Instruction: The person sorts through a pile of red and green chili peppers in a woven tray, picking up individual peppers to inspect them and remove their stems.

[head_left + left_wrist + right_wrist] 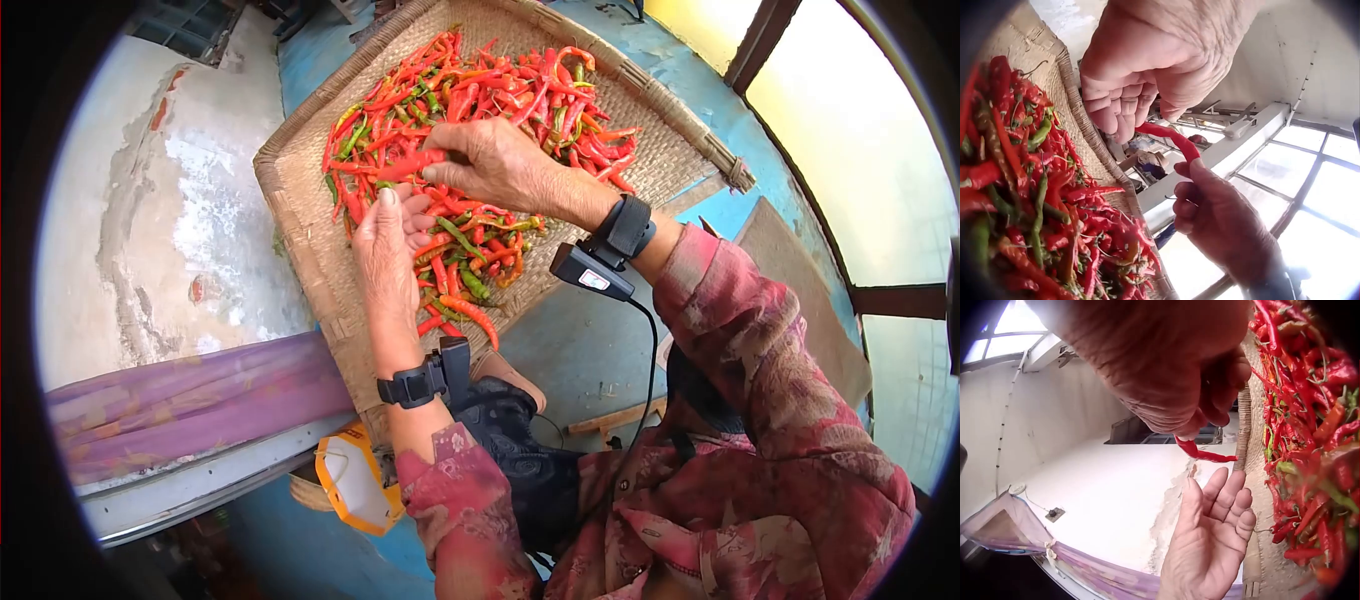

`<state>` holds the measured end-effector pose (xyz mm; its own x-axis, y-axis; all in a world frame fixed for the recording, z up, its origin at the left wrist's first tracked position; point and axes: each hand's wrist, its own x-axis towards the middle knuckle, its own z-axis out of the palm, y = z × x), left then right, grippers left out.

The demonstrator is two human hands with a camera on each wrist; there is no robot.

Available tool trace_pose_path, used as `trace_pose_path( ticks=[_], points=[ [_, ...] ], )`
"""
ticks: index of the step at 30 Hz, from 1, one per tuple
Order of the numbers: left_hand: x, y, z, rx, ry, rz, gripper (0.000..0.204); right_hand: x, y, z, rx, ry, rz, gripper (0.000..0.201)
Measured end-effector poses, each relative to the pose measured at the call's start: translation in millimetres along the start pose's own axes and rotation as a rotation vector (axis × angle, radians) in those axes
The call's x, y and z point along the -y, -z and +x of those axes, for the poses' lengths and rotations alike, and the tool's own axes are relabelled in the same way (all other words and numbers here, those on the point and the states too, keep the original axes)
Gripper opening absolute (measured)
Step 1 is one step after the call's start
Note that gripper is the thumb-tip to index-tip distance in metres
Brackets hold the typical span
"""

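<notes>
Between finger and thumb, my right hand point(500, 165) pinches one end of a red chili pepper point(1207, 455), which is slightly bent. My left hand point(1210, 544) is turned palm up beneath the pepper's free end, its fingers loosely spread and not curled round anything. Both hands are above a woven tray point(650, 130) that carries a big heap of chili peppers point(480, 90), mostly red with some green. In the left wrist view the pepper spans from the right hand's fingers to beside the left fingertips.
A worn wall point(210, 200) rises left of the tray, with purple cloth point(200, 400) along a ledge below it. An orange and white container point(355, 490) stands beneath the tray's near edge. Windows point(850, 120) line the right. A cable point(650, 370) runs from the right wrist.
</notes>
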<state>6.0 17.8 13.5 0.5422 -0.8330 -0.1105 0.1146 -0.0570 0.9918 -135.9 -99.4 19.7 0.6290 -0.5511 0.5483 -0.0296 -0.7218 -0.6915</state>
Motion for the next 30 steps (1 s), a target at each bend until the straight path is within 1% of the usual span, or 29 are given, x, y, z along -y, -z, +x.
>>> trace_pose_path(
  ticks=[1, 2, 4, 5, 6, 7, 8, 10, 12, 14, 15, 16, 17, 19, 20, 21, 22, 23, 24, 25, 26, 28, 29, 30],
  points=[
    [-6.0, -12.4, -7.2, 0.049, 0.040, -0.103, 0.037, 0.7, -2.5, -0.3, 0.036, 0.060, 0.010, 0.021],
    [-2.1, -12.6, -5.9, 0.052, 0.040, -0.100, 0.037, 1.6, -2.8, -3.9, 0.140, 0.019, -0.021, 0.021],
    [5.2, -15.4, -3.3, -0.030, -0.043, -0.178, 0.029, 0.9, -5.2, -9.5, 0.210, 0.089, -0.076, 0.024],
    [5.5, -11.3, -1.9, -0.074, -0.061, -0.202, 0.024, 0.1, -6.4, -10.4, 0.208, 0.087, -0.077, 0.024],
    [3.0, -6.9, -0.2, -0.072, -0.060, -0.201, 0.024, 0.5, -7.3, -10.4, 0.104, 0.108, -0.064, 0.024],
    [-0.5, -0.7, 2.2, -0.112, -0.107, -0.205, 0.024, 0.7, -7.6, -10.5, 0.001, 0.129, -0.050, 0.025],
    [-4.7, 6.8, 4.9, -0.154, -0.155, -0.209, 0.024, -0.4, -6.2, -9.8, 0.001, 0.128, -0.051, 0.025],
    [-5.4, 27.2, 13.1, -0.151, -0.167, -0.260, 0.025, -4.0, 0.4, -6.2, -0.023, 0.081, -0.104, 0.026],
    [-0.8, 39.0, 22.5, -0.310, -0.237, -0.250, 0.028, -10.2, 2.2, -6.0, 0.009, 0.064, -0.131, 0.023],
    [5.9, 47.2, 27.3, -0.342, -0.210, -0.251, 0.032, -14.6, 2.5, -8.2, 0.077, 0.052, -0.152, 0.018],
    [6.2, 45.0, 25.9, -0.365, -0.148, -0.167, 0.031, -15.4, 2.8, -9.5, 0.078, 0.050, -0.153, 0.018],
    [6.7, 42.9, 23.9, -0.387, -0.085, -0.083, 0.031, -15.6, 2.6, -11.2, 0.153, 0.026, -0.163, 0.017],
    [7.0, 41.1, 21.5, -0.388, -0.084, -0.082, 0.031, -15.8, 2.1, -12.6, 0.228, 0.002, -0.172, 0.015],
    [0.6, 29.4, 10.6, -0.103, 0.037, 0.309, 0.023, -18.4, -1.4, -15.8, 0.261, 0.004, -0.196, 0.016],
    [3.9, 28.1, 6.0, -0.105, 0.039, 0.313, 0.023, -19.8, -3.8, -17.6, 0.291, 0.005, -0.221, 0.017],
    [8.4, 27.9, 0.4, 0.044, -0.019, 0.544, 0.020, -21.2, -7.1, -18.8, 0.291, 0.003, -0.216, 0.017],
    [12.7, 28.5, -6.2, 0.196, -0.079, 0.773, 0.020, -22.2, -10.9, -19.0, 0.364, 0.011, -0.303, 0.017],
    [13.1, 27.7, -16.5, 0.197, -0.077, 0.776, 0.020, -19.7, -12.2, -17.7, 0.436, 0.019, -0.392, 0.017],
    [12.2, 26.8, -29.2, 0.321, -0.124, 1.003, 0.023, -16.8, -12.8, -17.5, 0.433, 0.017, -0.391, 0.017],
    [12.5, 26.1, -39.8, 0.448, -0.173, 1.229, 0.027, -13.4, -13.6, -18.4, 0.487, -0.003, -0.423, 0.017],
    [18.6, 28.5, -46.9, 0.449, -0.172, 1.231, 0.027, -10.2, -13.9, -18.9, 0.542, -0.022, -0.454, 0.017],
    [30.3, 32.0, -56.9, 0.448, -0.314, 1.327, 0.031, -17.1, -25.4, -23.4, 0.538, -0.016, -0.445, 0.016],
    [36.0, 32.8, -59.9, 0.439, -0.261, 1.410, 0.031, -19.7, -31.6, -25.4, 0.536, -0.009, -0.440, 0.015],
    [37.1, 30.1, -61.7, 0.433, -0.258, 1.412, 0.031, -21.7, -35.0, -27.6, 0.537, -0.003, -0.436, 0.015]
  ],
)
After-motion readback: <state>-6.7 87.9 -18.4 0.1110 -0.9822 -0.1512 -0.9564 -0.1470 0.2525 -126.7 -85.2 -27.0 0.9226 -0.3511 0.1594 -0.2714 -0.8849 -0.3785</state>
